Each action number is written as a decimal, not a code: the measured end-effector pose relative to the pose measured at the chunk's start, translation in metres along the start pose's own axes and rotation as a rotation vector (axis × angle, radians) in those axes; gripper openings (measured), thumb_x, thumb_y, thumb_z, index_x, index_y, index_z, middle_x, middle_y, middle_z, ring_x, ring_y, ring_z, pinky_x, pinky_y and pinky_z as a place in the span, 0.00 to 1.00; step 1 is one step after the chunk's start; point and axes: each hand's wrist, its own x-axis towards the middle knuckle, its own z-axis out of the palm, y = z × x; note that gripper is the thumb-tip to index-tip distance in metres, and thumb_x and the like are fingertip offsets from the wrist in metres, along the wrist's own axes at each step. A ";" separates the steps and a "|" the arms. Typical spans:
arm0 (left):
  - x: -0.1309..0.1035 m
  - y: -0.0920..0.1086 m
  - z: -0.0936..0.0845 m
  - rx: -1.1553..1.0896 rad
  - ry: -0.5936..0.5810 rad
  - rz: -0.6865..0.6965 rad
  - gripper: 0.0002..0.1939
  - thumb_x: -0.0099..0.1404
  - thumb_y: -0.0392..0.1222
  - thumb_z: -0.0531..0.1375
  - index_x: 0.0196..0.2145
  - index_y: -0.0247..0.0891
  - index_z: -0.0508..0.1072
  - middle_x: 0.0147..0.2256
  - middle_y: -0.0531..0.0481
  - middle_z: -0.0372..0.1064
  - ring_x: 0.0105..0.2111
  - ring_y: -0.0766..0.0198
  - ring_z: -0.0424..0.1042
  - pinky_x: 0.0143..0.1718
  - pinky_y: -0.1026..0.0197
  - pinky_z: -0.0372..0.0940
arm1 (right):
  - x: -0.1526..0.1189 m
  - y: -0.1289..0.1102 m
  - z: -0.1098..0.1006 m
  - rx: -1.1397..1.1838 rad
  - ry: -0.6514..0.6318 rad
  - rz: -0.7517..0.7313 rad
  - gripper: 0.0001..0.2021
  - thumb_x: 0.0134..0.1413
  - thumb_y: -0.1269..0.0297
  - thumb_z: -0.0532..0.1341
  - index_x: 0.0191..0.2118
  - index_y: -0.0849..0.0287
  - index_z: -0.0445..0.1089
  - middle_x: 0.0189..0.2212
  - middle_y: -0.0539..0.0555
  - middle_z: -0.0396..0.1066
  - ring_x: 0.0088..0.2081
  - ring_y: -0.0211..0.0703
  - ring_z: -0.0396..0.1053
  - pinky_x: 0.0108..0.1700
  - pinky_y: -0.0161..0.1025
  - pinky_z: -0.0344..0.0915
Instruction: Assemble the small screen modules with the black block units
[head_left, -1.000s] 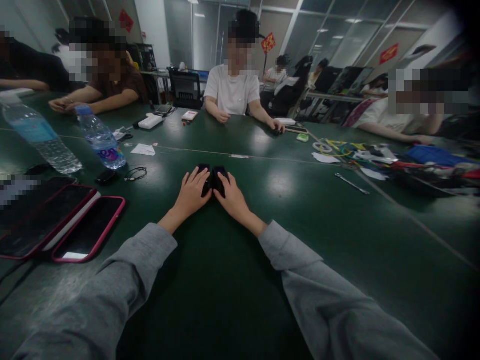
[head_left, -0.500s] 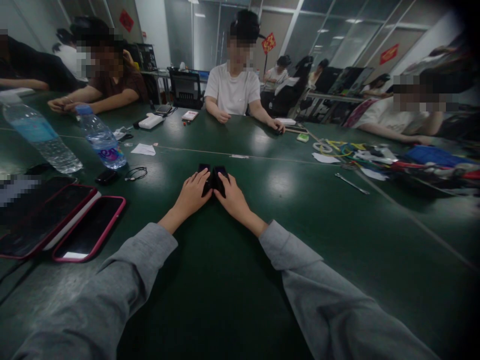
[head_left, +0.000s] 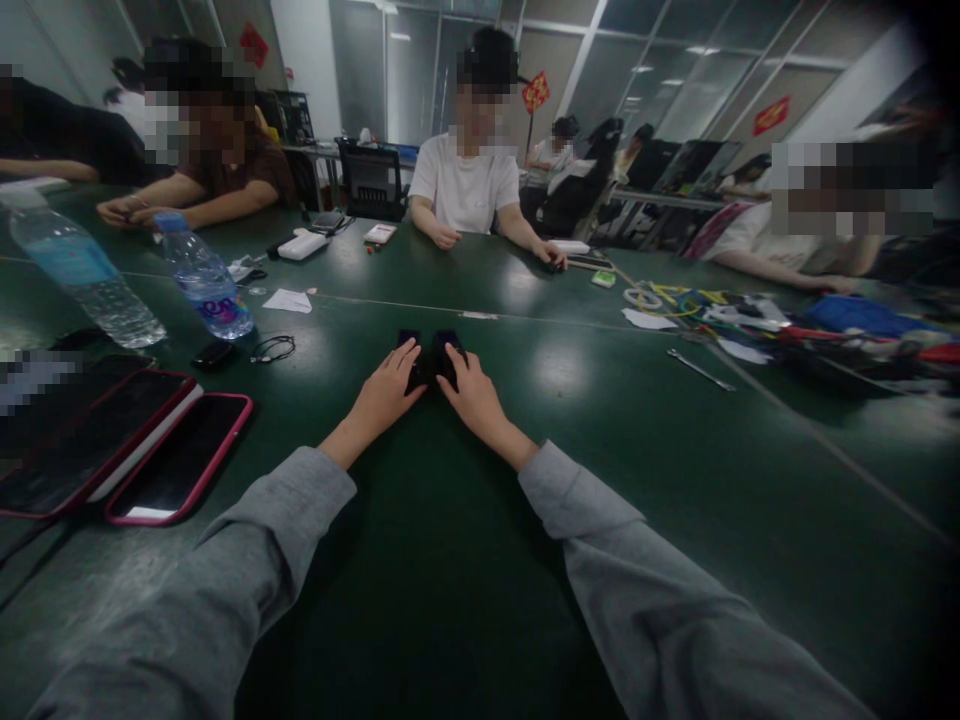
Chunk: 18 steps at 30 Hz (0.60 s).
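Observation:
Two small black box-shaped objects stand side by side on the green table [head_left: 465, 520], with a narrow gap between them. My left hand [head_left: 384, 395] is closed round the left black object [head_left: 409, 340], fingers over its top and thumb along its near side. Round the right black object [head_left: 444, 340] my right hand [head_left: 476, 400] is closed in much the same way. Both hands hide large parts of the objects, and their exact kind is too dark to make out.
At left stand two water bottles [head_left: 202, 280], a phone in a red case [head_left: 180, 460] and a dark tablet-like device [head_left: 82, 430]. A coiled cable [head_left: 273, 348] lies beyond. A wrench [head_left: 701, 370] and a cable pile [head_left: 720, 305] are at right. A person [head_left: 469, 180] sits opposite.
My right hand has shifted slightly right with its black object, so a gap now shows between the two objects. My left hand has barely moved.

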 end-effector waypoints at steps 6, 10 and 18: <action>0.000 -0.001 0.002 -0.015 0.006 -0.010 0.32 0.64 0.42 0.58 0.63 0.35 0.55 0.64 0.35 0.53 0.63 0.49 0.58 0.59 0.45 0.62 | -0.001 -0.001 -0.001 0.020 0.031 -0.020 0.27 0.63 0.60 0.54 0.66 0.57 0.53 0.55 0.64 0.61 0.48 0.56 0.70 0.46 0.52 0.71; -0.001 -0.001 0.001 -0.021 0.005 -0.019 0.31 0.64 0.42 0.58 0.63 0.36 0.55 0.64 0.36 0.53 0.63 0.49 0.58 0.59 0.44 0.63 | -0.002 -0.002 -0.008 0.082 0.171 -0.081 0.26 0.63 0.60 0.53 0.66 0.54 0.54 0.58 0.61 0.59 0.53 0.54 0.67 0.50 0.50 0.70; -0.001 0.001 -0.001 -0.013 -0.002 -0.021 0.31 0.65 0.42 0.56 0.63 0.36 0.54 0.65 0.37 0.52 0.63 0.49 0.57 0.60 0.44 0.62 | 0.010 0.020 -0.019 0.074 0.457 -0.083 0.26 0.64 0.60 0.51 0.66 0.54 0.53 0.61 0.59 0.55 0.61 0.51 0.57 0.59 0.51 0.63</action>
